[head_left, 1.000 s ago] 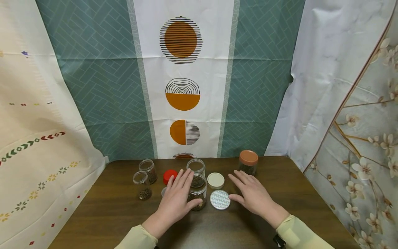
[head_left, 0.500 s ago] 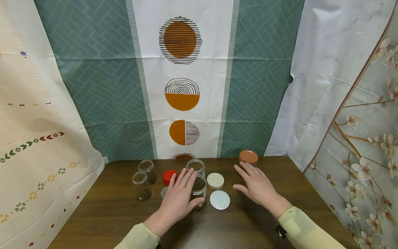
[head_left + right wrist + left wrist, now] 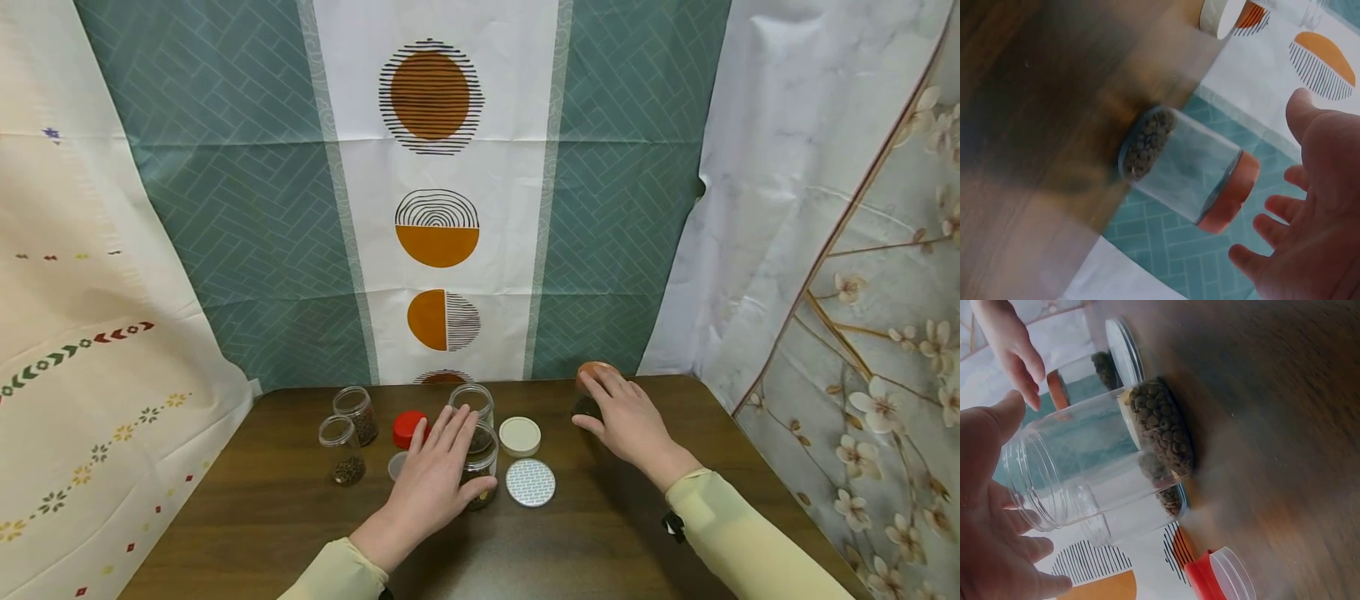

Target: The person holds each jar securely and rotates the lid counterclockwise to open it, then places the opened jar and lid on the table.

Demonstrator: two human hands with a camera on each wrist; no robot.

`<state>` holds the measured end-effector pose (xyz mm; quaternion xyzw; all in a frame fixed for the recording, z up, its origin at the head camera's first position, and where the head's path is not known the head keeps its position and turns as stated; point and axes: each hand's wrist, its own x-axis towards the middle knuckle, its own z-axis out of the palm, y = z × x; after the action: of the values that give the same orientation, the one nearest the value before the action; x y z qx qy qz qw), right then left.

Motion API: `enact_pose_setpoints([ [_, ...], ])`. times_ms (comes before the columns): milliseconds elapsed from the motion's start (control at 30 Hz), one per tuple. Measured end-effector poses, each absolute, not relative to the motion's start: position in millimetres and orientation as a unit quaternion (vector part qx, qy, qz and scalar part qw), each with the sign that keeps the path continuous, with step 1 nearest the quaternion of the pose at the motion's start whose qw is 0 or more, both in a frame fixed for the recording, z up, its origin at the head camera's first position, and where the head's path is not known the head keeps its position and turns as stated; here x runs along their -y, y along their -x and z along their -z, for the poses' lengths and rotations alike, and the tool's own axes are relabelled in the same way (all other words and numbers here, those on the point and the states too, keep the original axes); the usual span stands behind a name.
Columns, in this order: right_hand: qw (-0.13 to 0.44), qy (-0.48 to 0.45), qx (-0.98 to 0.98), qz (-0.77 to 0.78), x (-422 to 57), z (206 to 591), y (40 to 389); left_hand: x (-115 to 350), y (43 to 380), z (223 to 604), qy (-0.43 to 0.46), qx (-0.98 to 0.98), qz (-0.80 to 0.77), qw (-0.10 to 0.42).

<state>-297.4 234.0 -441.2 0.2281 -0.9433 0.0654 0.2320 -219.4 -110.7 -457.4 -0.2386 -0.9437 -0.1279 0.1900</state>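
Observation:
My left hand is held with its fingers spread beside the mouth of a clear, lidless jar. Small brown pellets lie in the bottom of that jar. I cannot tell whether the fingers touch the rim. My right hand reaches to a clear jar with an orange-brown screw lid. In the right wrist view, a gap shows between its loosely extended fingers and the lid. This jar also has brown pellets in it; in the head view the hand partly hides it.
Two open jars with pellets stand at the left. A red lid, a cream lid and a white-faced disc lid lie mid-table, with another open jar behind the left hand. A patterned curtain hangs behind the table.
My right hand has moved forward and slightly right, from beside the disc lid to the orange-lidded jar. The left hand has stayed nearly still.

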Motion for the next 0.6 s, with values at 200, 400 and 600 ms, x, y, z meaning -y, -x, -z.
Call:
enact_pose_setpoints([
  [200, 0.219, -0.212, 0.949, -0.076, -235.4, 437.6, 305.3, 110.1, 219.6, 456.0, 0.239, 0.946, 0.119, 0.185],
  [400, 0.195, -0.202, 0.957, -0.074, -235.9, 435.1, 312.3, 108.6, 220.5, 452.7, 0.242, 0.945, 0.121, 0.183],
  [600, 0.185, -0.199, 0.960, -0.064, -237.8, 436.5, 313.9, 104.2, 220.6, 447.4, 0.249, 0.945, 0.123, 0.174],
])
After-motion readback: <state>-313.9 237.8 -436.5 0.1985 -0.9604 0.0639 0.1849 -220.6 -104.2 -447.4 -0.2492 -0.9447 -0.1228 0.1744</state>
